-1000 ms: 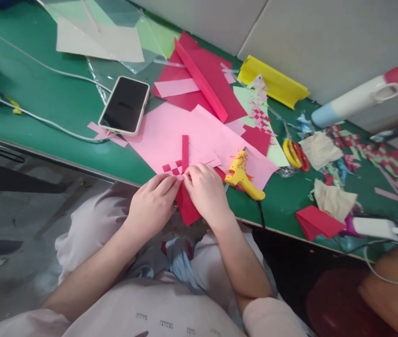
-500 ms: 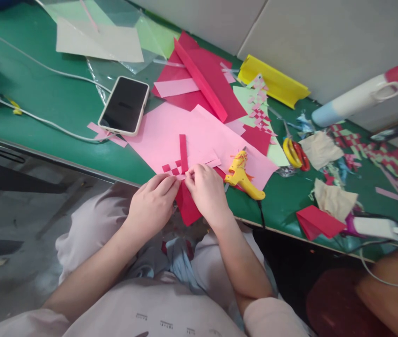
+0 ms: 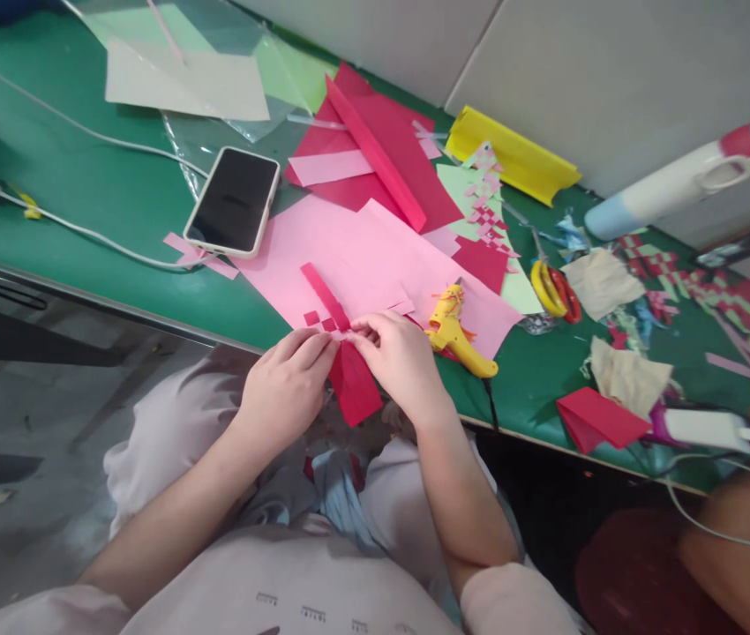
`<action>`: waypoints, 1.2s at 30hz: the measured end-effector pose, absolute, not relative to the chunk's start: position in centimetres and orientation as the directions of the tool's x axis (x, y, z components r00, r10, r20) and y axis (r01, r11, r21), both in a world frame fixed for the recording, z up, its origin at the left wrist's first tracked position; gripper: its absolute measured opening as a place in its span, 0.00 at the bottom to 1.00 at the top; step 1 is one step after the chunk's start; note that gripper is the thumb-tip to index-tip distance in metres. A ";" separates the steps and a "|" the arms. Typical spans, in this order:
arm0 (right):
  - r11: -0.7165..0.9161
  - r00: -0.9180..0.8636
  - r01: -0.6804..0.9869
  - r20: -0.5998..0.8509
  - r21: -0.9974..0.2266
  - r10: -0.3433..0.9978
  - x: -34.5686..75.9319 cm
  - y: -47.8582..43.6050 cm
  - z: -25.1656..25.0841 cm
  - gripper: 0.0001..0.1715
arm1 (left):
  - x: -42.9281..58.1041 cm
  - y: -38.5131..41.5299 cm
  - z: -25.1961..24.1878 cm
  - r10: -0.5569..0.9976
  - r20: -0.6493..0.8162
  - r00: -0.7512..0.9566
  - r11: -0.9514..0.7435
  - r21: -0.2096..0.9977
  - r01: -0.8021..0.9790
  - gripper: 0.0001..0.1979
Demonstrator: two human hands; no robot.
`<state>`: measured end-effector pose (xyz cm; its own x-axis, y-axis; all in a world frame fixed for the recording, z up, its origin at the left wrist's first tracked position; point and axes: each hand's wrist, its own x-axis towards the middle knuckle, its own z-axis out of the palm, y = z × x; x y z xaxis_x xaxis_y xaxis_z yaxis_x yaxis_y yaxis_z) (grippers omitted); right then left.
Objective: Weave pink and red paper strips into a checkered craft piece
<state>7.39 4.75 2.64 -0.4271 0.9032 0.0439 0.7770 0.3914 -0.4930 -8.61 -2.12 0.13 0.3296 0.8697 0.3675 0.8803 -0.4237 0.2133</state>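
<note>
My left hand (image 3: 288, 379) pinches the near edge of a red-and-pink woven paper piece (image 3: 326, 323), a small checkered patch. My right hand (image 3: 394, 357) is closed at its right side, fingertips on the weave close to the left ones. A red paper strip (image 3: 322, 295) sticks up from the weave and leans to the left. Red paper strips (image 3: 354, 388) hang below my fingers over the table edge. Under the weave lies a pink paper sheet (image 3: 341, 238). The fingertips partly hide the woven part.
A yellow glue gun (image 3: 453, 335) lies right of my hands. A phone (image 3: 233, 201) rests on the left. Scissors (image 3: 555, 289), cloth scraps (image 3: 603, 280) and a bottle (image 3: 672, 183) are farther right. Another person's arm (image 3: 746, 520) shows at the lower right.
The upright red strip has tipped to the left. My right hand has shifted slightly right, and its fingers have changed position at the weave. My left hand stays in place.
</note>
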 end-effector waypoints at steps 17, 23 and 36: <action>0.378 -0.371 0.888 0.076 -0.263 0.925 6.5 4.8 1.7 0.08 | -8.6 -2.1 0.1 0.873 0.363 0.324 -0.417 0.213 0.884 0.19; 0.370 -0.368 0.854 0.078 -0.366 0.926 7.8 5.1 2.2 0.06 | -8.6 -2.1 0.1 0.872 0.368 0.323 -0.416 0.210 0.884 0.19; 0.208 -0.273 0.546 0.062 -0.811 0.960 11.0 5.1 5.2 0.06 | -8.8 -2.2 -0.3 0.874 0.367 0.319 -0.417 0.229 0.880 0.20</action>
